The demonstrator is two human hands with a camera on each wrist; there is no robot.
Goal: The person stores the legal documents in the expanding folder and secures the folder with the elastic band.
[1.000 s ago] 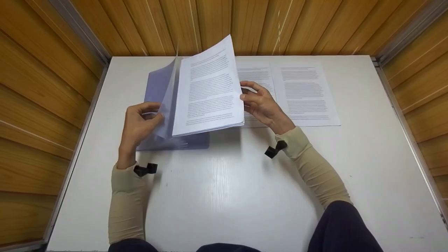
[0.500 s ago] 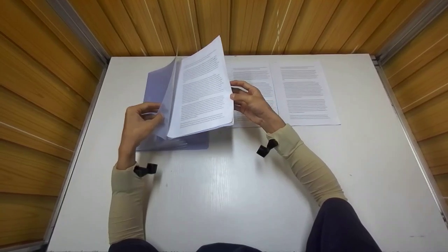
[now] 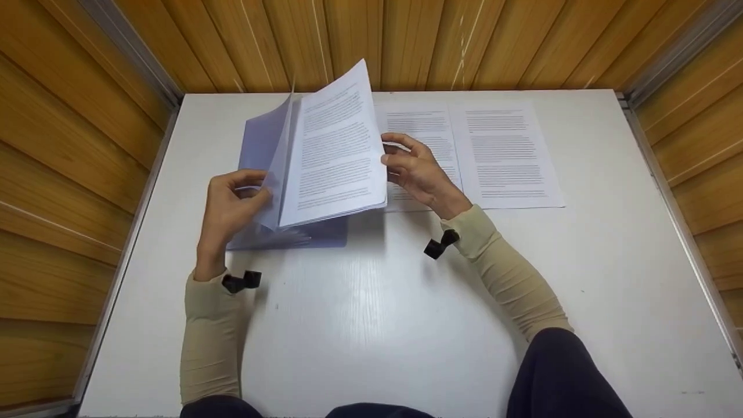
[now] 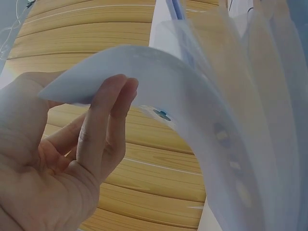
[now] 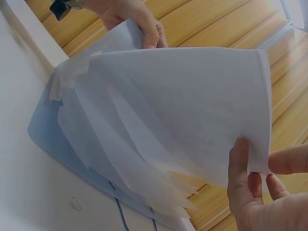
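Observation:
A blue-purple folder point(image 3: 260, 139) lies open on the white table. My left hand point(image 3: 229, 203) pinches its translucent sleeve point(image 3: 276, 200) at the left edge, and the left wrist view shows that sleeve point(image 4: 159, 72) bowed upward from the fingers. My right hand point(image 3: 421, 174) grips a thin stack of printed sheets point(image 3: 336, 154) by the right edge, thumb in front and fingers behind. The stack stands tilted over the folder, its left edge within the raised sleeve. Several loose translucent leaves point(image 5: 115, 110) fan out beneath the stack in the right wrist view.
Two printed pages lie side by side at the back of the table point(image 3: 360, 325): a partly hidden left page point(image 3: 421, 125) and a right page point(image 3: 505, 157). Wood-plank panels point(image 3: 418, 46) stand along the back and both sides.
My right hand has moved left with the printed sheets, bringing them deeper towards the sleeve; over the last half second it barely shifts. My left hand stays in place.

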